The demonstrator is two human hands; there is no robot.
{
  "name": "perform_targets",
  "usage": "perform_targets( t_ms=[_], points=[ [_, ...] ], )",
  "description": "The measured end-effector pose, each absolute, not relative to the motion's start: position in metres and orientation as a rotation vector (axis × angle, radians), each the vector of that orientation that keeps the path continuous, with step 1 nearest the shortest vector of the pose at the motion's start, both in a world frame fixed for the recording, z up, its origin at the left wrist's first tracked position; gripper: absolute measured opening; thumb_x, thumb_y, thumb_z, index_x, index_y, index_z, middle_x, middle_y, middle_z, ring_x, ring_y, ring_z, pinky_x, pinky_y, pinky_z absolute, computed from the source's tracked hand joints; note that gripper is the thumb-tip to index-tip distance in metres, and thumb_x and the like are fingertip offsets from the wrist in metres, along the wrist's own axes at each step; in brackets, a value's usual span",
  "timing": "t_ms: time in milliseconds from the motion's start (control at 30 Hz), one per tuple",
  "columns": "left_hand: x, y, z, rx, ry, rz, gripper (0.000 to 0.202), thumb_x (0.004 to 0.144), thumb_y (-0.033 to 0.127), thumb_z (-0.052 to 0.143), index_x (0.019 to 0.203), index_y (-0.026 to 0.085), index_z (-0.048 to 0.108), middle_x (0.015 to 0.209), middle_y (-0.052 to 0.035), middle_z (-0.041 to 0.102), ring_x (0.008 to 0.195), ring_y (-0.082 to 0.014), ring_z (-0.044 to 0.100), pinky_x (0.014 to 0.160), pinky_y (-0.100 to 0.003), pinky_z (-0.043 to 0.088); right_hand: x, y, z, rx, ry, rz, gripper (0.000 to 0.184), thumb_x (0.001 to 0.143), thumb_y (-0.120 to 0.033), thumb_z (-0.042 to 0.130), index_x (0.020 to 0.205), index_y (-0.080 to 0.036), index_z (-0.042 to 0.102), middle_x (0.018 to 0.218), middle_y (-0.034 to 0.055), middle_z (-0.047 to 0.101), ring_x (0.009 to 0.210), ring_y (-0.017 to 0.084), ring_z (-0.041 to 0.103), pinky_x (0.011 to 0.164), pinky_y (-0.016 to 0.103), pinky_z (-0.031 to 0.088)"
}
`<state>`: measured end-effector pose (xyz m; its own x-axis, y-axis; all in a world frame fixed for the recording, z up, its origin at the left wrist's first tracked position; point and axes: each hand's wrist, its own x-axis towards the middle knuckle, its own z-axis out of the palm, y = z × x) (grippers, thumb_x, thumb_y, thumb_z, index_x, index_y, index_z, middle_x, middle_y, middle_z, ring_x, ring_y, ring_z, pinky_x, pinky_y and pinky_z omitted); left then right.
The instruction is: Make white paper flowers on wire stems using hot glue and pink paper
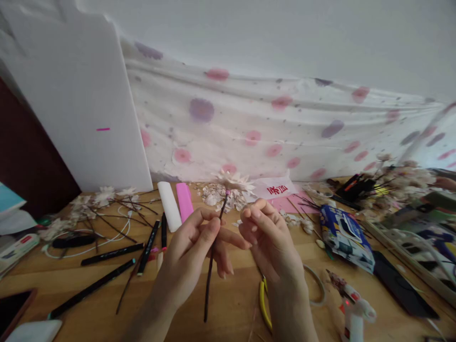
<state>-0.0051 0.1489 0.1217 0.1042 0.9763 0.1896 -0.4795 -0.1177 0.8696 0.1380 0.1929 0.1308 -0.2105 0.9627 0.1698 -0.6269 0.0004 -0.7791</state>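
My left hand [194, 251] pinches a thin dark stem [210, 280] between thumb and fingers, holding it nearly upright above the wooden table [107, 308]. The stem's top ends in a small pink tip [227, 193]. Close beside it, my right hand [269, 237] has its fingers curled near the stem's upper part; I cannot make out anything in it. Behind the hands lies a pale paper flower [233, 180] on a heap of loose petals [217, 197].
Black marker pens [110, 254] and dark stems with blossoms [103, 204] lie left. White [169, 205] and pink [184, 202] bars lie in the middle. Yellow-handled pliers [264, 304], a glue gun [352, 308], a blue-white packet [345, 235] and a phone [402, 285] lie right. White foam board [78, 104] leans at the back.
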Motion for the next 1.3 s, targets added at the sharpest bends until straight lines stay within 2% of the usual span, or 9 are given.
perform_targets(
  t_ms=[200, 300, 400, 500, 600, 700, 933, 1100, 1300],
  points=[
    [-0.006, 0.146, 0.124, 1.059, 0.713, 1.38, 0.025, 0.098, 0.043, 0.065, 0.09, 0.019, 0.058, 0.058, 0.0025, 0.07, 0.044, -0.0086, 0.06, 0.045, -0.015, 0.049, 0.138, 0.186, 0.125, -0.617, -1.197, 1.343, 0.018, 0.081, -0.036, 0.085, 0.097, -0.029, 0.08, 0.08, -0.0022, 0.072, 0.054, 0.006, 0.051, 0.049, 0.016, 0.043],
    [-0.004, 0.145, 0.125, 1.109, 0.798, 1.392, 0.028, 0.097, 0.044, 0.065, 0.087, 0.019, 0.06, 0.053, 0.0057, 0.063, 0.046, -0.0083, 0.059, 0.047, -0.015, 0.049, 0.135, 0.18, 0.125, -0.625, -1.308, 1.255, 0.007, 0.081, -0.031, 0.084, 0.087, -0.029, 0.082, 0.085, -0.0016, 0.07, 0.065, 0.009, 0.06, 0.053, 0.018, 0.048],
    [-0.001, 0.145, 0.123, 1.133, 0.836, 1.409, 0.026, 0.098, 0.043, 0.064, 0.088, 0.019, 0.06, 0.065, 0.0023, 0.07, 0.049, -0.008, 0.061, 0.049, -0.016, 0.051, 0.135, 0.177, 0.128, -0.631, -1.366, 1.126, 0.008, 0.086, -0.025, 0.079, 0.078, -0.026, 0.08, 0.083, -0.0015, 0.071, 0.073, 0.01, 0.063, 0.06, 0.019, 0.049],
    [0.0, 0.144, 0.123, 1.13, 0.827, 1.363, 0.026, 0.099, 0.044, 0.062, 0.091, 0.019, 0.059, 0.072, -0.0012, 0.075, 0.045, -0.0062, 0.056, 0.041, -0.013, 0.044, 0.137, 0.178, 0.129, -0.644, -1.416, 1.017, 0.011, 0.091, -0.023, 0.074, 0.081, -0.025, 0.077, 0.082, -0.0029, 0.07, 0.077, 0.01, 0.063, 0.068, 0.02, 0.049],
    [0.0, 0.145, 0.123, 1.116, 0.813, 1.311, 0.029, 0.099, 0.048, 0.06, 0.091, 0.019, 0.058, 0.069, -0.001, 0.074, 0.037, -0.004, 0.049, 0.034, -0.01, 0.033, 0.139, 0.18, 0.128, -0.663, -1.48, 0.941, 0.011, 0.094, -0.024, 0.07, 0.084, -0.024, 0.074, 0.088, -0.0021, 0.07, 0.084, 0.011, 0.064, 0.073, 0.021, 0.049],
    [-0.002, 0.147, 0.123, 1.09, 0.782, 1.311, 0.032, 0.099, 0.049, 0.06, 0.087, 0.02, 0.056, 0.064, 0.0007, 0.073, 0.035, -0.0038, 0.048, 0.032, -0.009, 0.031, 0.14, 0.182, 0.124, -0.7, -1.534, 0.864, 0.011, 0.098, -0.025, 0.066, 0.088, -0.024, 0.07, 0.092, -0.001, 0.069, 0.087, 0.012, 0.063, 0.073, 0.022, 0.049],
    [-0.005, 0.147, 0.125, 1.049, 0.738, 1.332, 0.031, 0.097, 0.048, 0.062, 0.087, 0.02, 0.056, 0.064, -0.0003, 0.075, 0.034, -0.0044, 0.049, 0.032, -0.01, 0.032, 0.137, 0.181, 0.122, -0.675, -1.488, 0.918, 0.014, 0.103, -0.032, 0.058, 0.096, -0.024, 0.067, 0.088, -0.0019, 0.066, 0.076, 0.009, 0.06, 0.066, 0.021, 0.047],
    [-0.01, 0.146, 0.127, 1.058, 0.807, 1.401, 0.028, 0.098, 0.046, 0.062, 0.087, 0.02, 0.058, 0.062, 0.0006, 0.073, 0.036, -0.004, 0.049, 0.035, -0.01, 0.032, 0.137, 0.19, 0.119, -0.684, -1.359, 1.009, 0.029, 0.102, -0.04, 0.058, 0.08, -0.021, 0.058, 0.072, -0.0036, 0.059, 0.064, 0.009, 0.053, 0.06, 0.021, 0.044],
    [-0.016, 0.153, 0.124, 1.096, 0.811, 1.418, 0.029, 0.099, 0.046, 0.06, 0.086, 0.021, 0.055, 0.064, -0.0011, 0.074, 0.038, -0.0051, 0.047, 0.037, -0.013, 0.029, 0.139, 0.198, 0.118, -0.785, -1.334, 1.049, 0.053, 0.097, -0.061, 0.058, 0.062, -0.022, 0.045, 0.051, -0.0073, 0.045, 0.045, 0.008, 0.045, 0.047, 0.021, 0.035]
  ],
)
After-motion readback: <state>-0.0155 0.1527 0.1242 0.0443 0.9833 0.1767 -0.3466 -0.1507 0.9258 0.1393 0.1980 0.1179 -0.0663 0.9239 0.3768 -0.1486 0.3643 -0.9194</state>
